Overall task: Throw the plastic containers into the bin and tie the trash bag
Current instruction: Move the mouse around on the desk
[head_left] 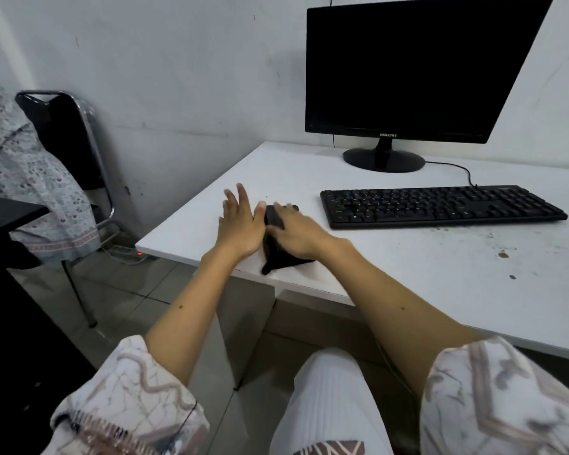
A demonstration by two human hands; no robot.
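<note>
"SAMSUNG" on monitor (408,70) lower bezel, keyboard (440,206) key legends unreadable

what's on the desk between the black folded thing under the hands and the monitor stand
Nothing: in the head view only bare white desk runs from the black folded bag to the monitor stand. The keyboard lies off to the right.

White desk (408,267) with stained top against scuffed grey-white wall (178,77), black monitor (418,67) and keyboard (440,206) on desk, metal-framed chair (76,133) draped with patterned cloth (23,178), tiled floor (128,300).
</note>
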